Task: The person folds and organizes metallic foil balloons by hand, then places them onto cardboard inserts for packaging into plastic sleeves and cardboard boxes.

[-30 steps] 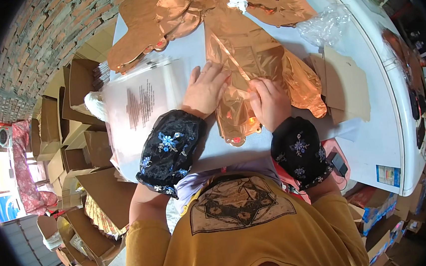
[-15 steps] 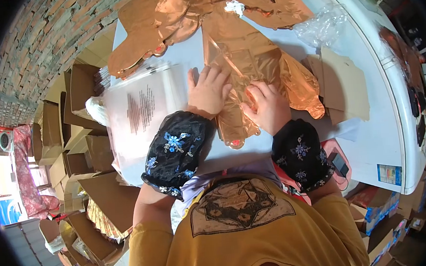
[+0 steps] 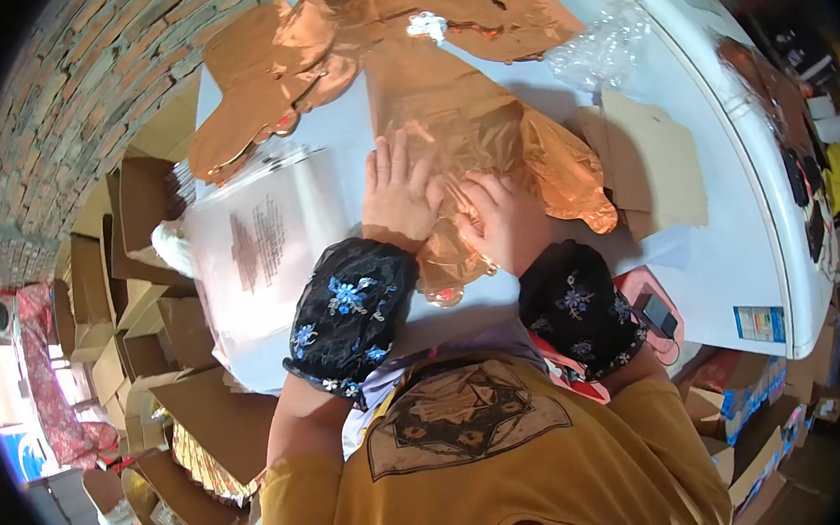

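A flat copper-coloured foil balloon lies on the white surface in front of me, its narrow end with a reddish spot nearest my body. My left hand presses flat on its left edge, fingers stretched out and spread. On the lower middle of the same foil is my right hand, its fingers curled and thumb bent in on a fold; what lies under the fingertips is partly hidden. More copper foil spreads out at the far left. A small white bundle rests on the foil at the back.
A stack of clear plastic bags with printed text lies left of my hands. Brown cardboard and crumpled clear plastic are on the right. Cardboard boxes crowd the left side, by a brick wall.
My left hand has straightened its fingers and lies flatter on the foil. My right hand has shifted closer to it. The whole view has tilted slightly.
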The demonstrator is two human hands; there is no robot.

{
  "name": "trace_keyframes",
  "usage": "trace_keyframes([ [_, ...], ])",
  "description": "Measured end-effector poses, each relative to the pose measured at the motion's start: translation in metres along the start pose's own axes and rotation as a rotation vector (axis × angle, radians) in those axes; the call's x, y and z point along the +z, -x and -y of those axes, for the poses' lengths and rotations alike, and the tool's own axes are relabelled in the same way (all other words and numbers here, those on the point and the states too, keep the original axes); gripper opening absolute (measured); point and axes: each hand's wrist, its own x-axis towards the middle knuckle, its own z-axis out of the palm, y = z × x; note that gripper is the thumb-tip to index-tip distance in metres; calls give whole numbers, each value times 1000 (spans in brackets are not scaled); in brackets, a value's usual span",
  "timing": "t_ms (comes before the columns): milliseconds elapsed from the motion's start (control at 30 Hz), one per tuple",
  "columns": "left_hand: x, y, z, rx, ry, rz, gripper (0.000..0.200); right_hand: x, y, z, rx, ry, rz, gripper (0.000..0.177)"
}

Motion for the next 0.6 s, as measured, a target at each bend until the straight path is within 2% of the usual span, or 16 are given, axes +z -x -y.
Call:
trace_keyframes([
  [200,-2,0,5,6,56,-11,55,2,3,-4,-6,-62,-7,37],
  [300,-3,2,4,19,-13,18,54,-2,5,-8,49,-213,35,35],
  [400,-4,1,2,19,-44,21,53,-21,1,-12,113,-26,31,39],
  [500,-3,2,0,9,-50,17,53,-55,-12,-31,136,376,-60,50],
  [600,-6,2,-2,-7,-102,63,53,-82,-5,-54,352,468,115,63],
])
